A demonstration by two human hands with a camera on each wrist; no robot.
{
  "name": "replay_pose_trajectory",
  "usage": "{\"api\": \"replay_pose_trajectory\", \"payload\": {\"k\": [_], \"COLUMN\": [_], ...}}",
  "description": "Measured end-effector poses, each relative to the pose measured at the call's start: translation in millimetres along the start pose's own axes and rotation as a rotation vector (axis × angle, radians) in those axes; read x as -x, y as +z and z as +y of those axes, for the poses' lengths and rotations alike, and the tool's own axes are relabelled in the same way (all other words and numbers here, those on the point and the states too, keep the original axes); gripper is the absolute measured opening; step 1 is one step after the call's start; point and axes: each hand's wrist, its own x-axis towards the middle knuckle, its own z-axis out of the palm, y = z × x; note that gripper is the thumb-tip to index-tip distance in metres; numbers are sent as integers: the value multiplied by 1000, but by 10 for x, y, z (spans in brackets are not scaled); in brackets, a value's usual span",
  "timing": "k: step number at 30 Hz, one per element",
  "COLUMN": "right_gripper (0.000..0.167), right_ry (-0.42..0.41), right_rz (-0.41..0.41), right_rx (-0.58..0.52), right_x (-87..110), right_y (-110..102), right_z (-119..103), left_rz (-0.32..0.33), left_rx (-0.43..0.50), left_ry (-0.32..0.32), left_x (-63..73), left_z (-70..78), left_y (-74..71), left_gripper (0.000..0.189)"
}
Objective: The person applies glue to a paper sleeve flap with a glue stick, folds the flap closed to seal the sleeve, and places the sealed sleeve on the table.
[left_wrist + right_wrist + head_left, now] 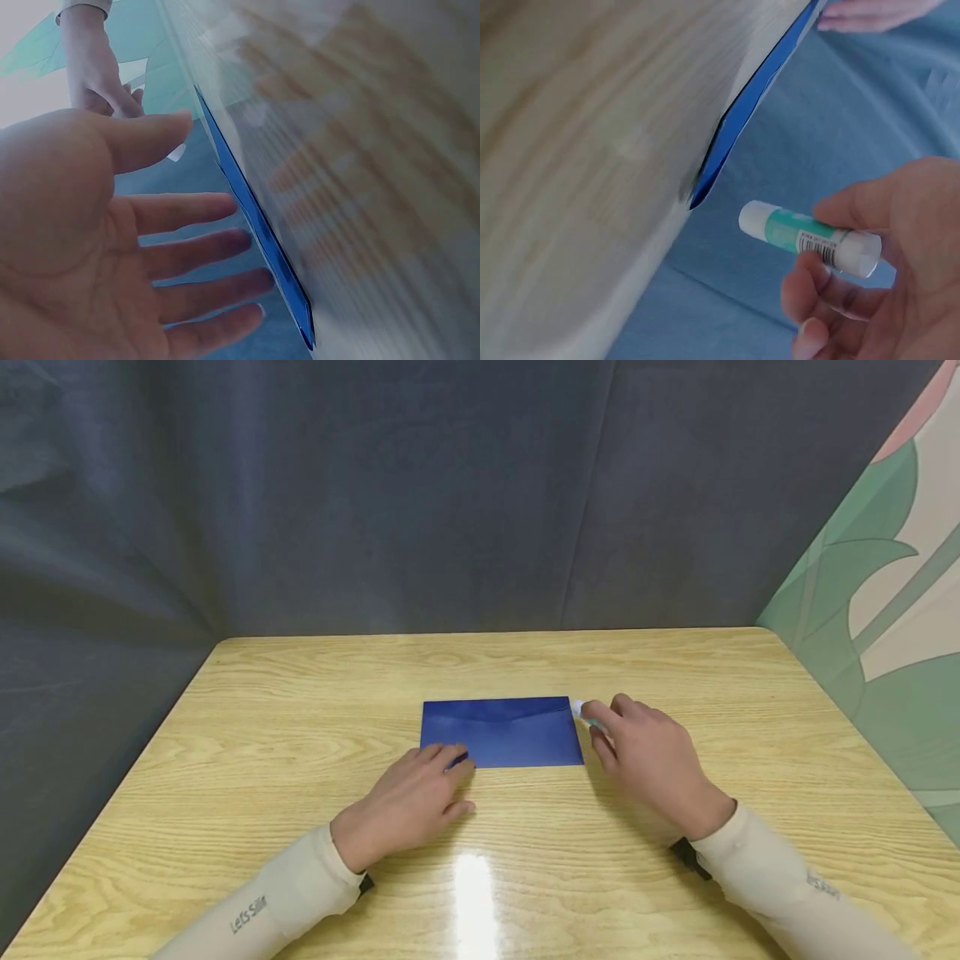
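Observation:
A dark blue envelope [517,739] lies on the wooden table, its flap side up and the flap folded down along the far edge. My left hand [416,797] rests at its near left corner. In the left wrist view the fingers [202,247] are stretched out, their tips right at the envelope's edge [255,217]. At the envelope's right end, my right hand [648,752] pinches a glue stick [810,238] between thumb and fingers. The glue stick is white with a green label and a barcode, and it points toward the envelope's far right corner.
The light wood table [300,685] reaches back to a dark cloth curtain [405,502]. On the right stands a wall panel [885,610] with a green and pink leaf pattern. Both forearms wear pale sleeves [262,902].

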Motion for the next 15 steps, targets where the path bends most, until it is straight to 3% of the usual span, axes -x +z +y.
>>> {"api": "replay_pose_trajectory", "payload": {"k": [7, 15], "right_gripper": [16, 16], "right_ry": [45, 65], "right_rz": [-14, -108], "right_rx": [-23, -15], "right_x": [-28, -16], "right_y": [6, 20], "right_z": [100, 128], "left_rz": [-75, -71], "left_rx": [-18, -34], "left_ry": [-34, -25], "left_x": [8, 14], "left_z": [5, 18], "left_y": [4, 2], "left_gripper": [59, 56]}}
